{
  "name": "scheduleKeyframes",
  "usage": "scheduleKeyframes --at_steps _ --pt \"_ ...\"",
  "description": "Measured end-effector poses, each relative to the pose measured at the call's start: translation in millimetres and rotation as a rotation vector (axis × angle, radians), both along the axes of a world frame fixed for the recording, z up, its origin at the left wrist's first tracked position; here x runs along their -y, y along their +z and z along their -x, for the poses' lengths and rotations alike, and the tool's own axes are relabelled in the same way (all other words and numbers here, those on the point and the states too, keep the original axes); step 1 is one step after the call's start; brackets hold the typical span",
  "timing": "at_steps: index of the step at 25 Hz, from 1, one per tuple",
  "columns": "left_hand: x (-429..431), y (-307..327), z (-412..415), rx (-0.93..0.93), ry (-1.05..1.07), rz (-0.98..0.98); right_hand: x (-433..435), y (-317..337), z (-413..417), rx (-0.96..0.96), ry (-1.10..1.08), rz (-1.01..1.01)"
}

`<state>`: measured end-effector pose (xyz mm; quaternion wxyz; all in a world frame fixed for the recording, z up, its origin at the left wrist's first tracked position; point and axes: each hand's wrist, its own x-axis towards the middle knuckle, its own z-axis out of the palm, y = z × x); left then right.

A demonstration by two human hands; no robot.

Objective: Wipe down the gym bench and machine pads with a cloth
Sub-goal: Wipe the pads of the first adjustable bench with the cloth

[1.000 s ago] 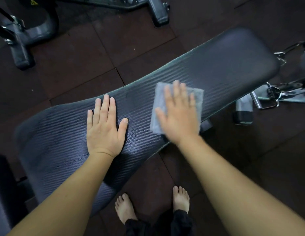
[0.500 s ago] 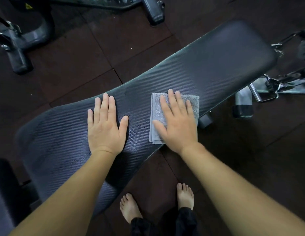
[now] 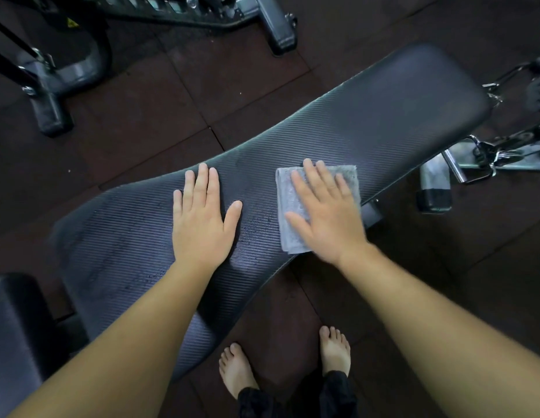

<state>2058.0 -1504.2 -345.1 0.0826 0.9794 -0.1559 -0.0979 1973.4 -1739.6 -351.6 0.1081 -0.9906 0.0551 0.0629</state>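
A long dark ribbed bench pad [image 3: 383, 116] runs from lower left to upper right. A folded grey cloth [image 3: 288, 203] lies on it near its front edge. My right hand [image 3: 329, 218] presses flat on the cloth, fingers spread, covering most of it. To the left of the cloth, my left hand [image 3: 202, 218] rests flat on the bare pad, palm down and holding nothing. Between the hands the pad surface looks damp and speckled.
Grey machine feet [image 3: 52, 86] stand on the dark rubber floor at top left, and another foot [image 3: 277, 28] at top centre. The bench's metal leg [image 3: 434, 188] and cable clips [image 3: 488, 158] sit at right. A second black pad [image 3: 15, 342] is at lower left. My bare feet [image 3: 235, 369] stand below the bench.
My right hand has drawn the cloth back across the pad toward its near edge, level with my left hand. The left hand has stayed planted.
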Motion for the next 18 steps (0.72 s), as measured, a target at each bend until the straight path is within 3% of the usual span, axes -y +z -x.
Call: scheduleKeyframes --at_steps 3,6,9,12,14,16,18 --pt "-20 11 -3 -0.036 -0.034 0.069 40 3 -29 -0.049 -0.152 0.014" --pt "-57 16 -1 -0.032 -0.016 0.032 9 8 -54 -0.07 -0.393 0.04" --pt "-94 16 3 -0.018 0.018 0.0 -69 14 -59 -0.064 -0.293 0.048" --pt "-131 16 5 -0.004 0.07 -0.04 -126 16 -47 -0.121 0.005 0.042" --pt "-152 14 6 0.0 0.093 -0.074 -115 16 -50 -0.124 0.199 0.018" --pt "-163 10 9 0.0 0.074 -0.095 -75 12 -64 -0.099 0.157 0.039" --pt "-165 5 10 0.017 0.068 -0.103 -42 13 -84 -0.114 -0.101 0.054"
